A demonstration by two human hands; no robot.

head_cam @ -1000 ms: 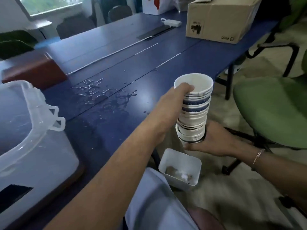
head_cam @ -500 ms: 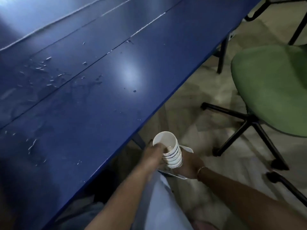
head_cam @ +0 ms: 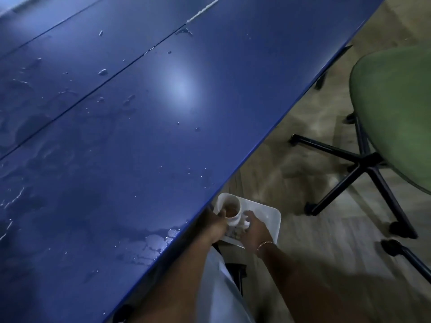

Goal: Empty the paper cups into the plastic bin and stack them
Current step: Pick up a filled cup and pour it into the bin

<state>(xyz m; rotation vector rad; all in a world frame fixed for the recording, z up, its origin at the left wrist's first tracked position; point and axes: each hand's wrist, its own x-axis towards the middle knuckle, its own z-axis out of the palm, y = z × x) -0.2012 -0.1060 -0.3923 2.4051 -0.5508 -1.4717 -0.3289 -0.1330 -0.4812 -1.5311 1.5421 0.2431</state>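
Lower centre of my view, stack of cups (head_cam: pixel 229 212) over the white bin (head_cam: pixel 274 217), just off the blue table (head_cam: pixel 140 136) edge, left hand (head_cam: pixel 213 226) wrapped round the stack, right hand (head_cam: pixel 256 227) against its other side, its grip I cannot tell.

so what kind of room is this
Most likely an office or meeting room: a long blue table, a green swivel chair on a black wheeled base, and a white plastic bin down beside the table, over which the left hand and right hand hold paper cups.
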